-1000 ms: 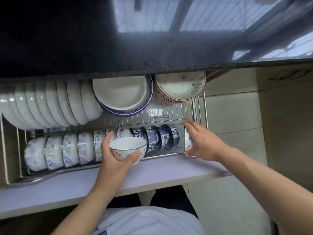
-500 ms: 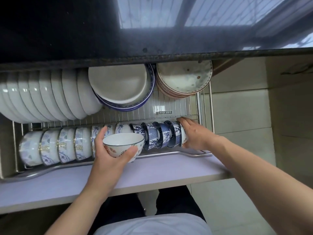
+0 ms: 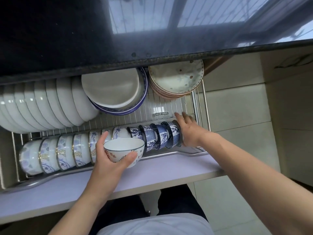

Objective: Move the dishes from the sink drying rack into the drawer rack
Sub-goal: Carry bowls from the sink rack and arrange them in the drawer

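Your left hand grips a white bowl with a red and blue leaf pattern, upright, just above the front row of the drawer rack. Your right hand lies flat with straight fingers against the last blue-patterned bowl at the row's right end, grasping nothing. Stacked plates sit behind.

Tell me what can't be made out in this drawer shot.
- Sink drying rack: not in the head view at all.
- Back of the drawer rack: hidden under the dark countertop.
- White bowl stack: cut off by the left edge.
- Right hand: its palm and whatever it presses on the end bowl are hidden by its back.
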`<state>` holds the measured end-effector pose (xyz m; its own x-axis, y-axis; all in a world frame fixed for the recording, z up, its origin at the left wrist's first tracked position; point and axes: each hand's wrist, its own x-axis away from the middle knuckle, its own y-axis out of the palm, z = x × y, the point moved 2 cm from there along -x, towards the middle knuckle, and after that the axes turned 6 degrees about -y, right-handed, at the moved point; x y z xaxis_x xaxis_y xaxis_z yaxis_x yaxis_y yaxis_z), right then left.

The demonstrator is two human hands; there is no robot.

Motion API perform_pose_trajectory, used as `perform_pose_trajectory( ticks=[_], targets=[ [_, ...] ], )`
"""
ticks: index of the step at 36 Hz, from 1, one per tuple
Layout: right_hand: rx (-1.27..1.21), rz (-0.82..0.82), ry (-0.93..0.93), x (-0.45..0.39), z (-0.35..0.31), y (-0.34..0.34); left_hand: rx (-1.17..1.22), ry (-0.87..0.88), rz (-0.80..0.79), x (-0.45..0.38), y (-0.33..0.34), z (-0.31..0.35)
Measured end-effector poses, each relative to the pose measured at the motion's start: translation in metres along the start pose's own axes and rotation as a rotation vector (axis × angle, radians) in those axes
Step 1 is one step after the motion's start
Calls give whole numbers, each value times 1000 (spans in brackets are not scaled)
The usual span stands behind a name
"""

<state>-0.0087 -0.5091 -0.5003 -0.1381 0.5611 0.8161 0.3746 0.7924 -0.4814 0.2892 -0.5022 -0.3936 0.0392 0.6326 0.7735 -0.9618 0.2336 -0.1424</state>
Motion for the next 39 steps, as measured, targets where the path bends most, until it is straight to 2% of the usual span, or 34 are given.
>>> perform_pose_trajectory(
  ticks=[4, 7, 9, 10, 13, 15, 20, 25, 29, 33, 36, 39],
  targets=[
    [-269, 123, -148, 37, -25, -28, 1, 2, -106, -1, 7, 4],
    [-717, 28, -253, 79, -50, -32, 56, 19, -242, -4, 28, 14],
    [-1078, -91, -275, 100, -65, -27, 80, 89, -287, -4, 48, 22],
    [-1213, -91, -276, 105, -68, -23, 90, 125, -294, -4, 59, 25],
    [-1540, 48, -263, 108, -59, -10, 139, 182, -297, -5, 86, 28],
    [-1668, 88, -295, 112, -52, -6, 186, 171, -321, -5, 97, 26],
    [-1647, 89, -291, 124, -36, -2, 222, 62, -489, 2, 112, 21],
    [-1642, 66, -276, 130, -17, -6, 115, 28, -648, -1, 112, 24],
    [-1658, 58, -252, 131, -9, -7, 53, 21, -693, -5, 118, 27],
    [-1616, 88, -189, 126, -12, -2, 78, -5, -621, -11, 123, 24],
    [-1398, -35, -129, 123, -20, 0, 246, -76, -512, -18, 121, 20],
    [-949, -203, -177, 123, -19, -13, 381, -136, -431, -22, 106, 17]
  ],
)
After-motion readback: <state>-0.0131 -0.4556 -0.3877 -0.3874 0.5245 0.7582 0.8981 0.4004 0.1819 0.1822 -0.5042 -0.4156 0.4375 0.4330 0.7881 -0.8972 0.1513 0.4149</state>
